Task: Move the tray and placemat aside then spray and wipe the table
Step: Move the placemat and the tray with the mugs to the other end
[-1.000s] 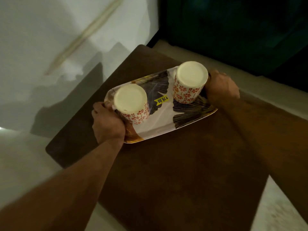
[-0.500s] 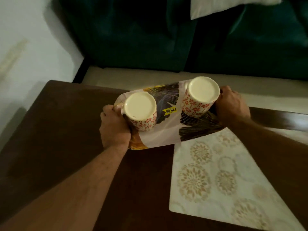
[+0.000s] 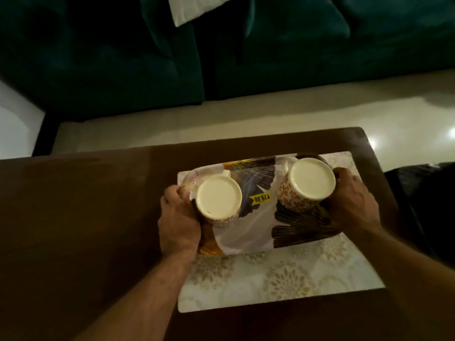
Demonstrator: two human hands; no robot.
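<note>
The tray [image 3: 246, 237] sits between the two hands over the placemat [image 3: 270, 276], toward the tabletop's far right corner. The left hand [image 3: 178, 225] grips the tray's left end, fingers curled round its rim. The right hand [image 3: 352, 205] grips the right end, fingers wrapped over the edge beside a mug. Whether the tray rests on the placemat or is held just above it cannot be told.

On the tray stand two mugs, both upside down with their pale bases up. The left mug [image 3: 218, 200] is just beside the left hand; the right mug [image 3: 309, 184] touches the right hand. A yellow price sticker [image 3: 260, 198] lies on the tray between them.

The placemat, pale with a floral print, lies flat near the table's [image 3: 86, 217] right edge, its near half uncovered. The table's left half is bare dark wood. Beyond the far edge is pale floor [image 3: 221, 119], then a dark green sofa [image 3: 270, 57] with a white cushion [image 3: 194, 7].
</note>
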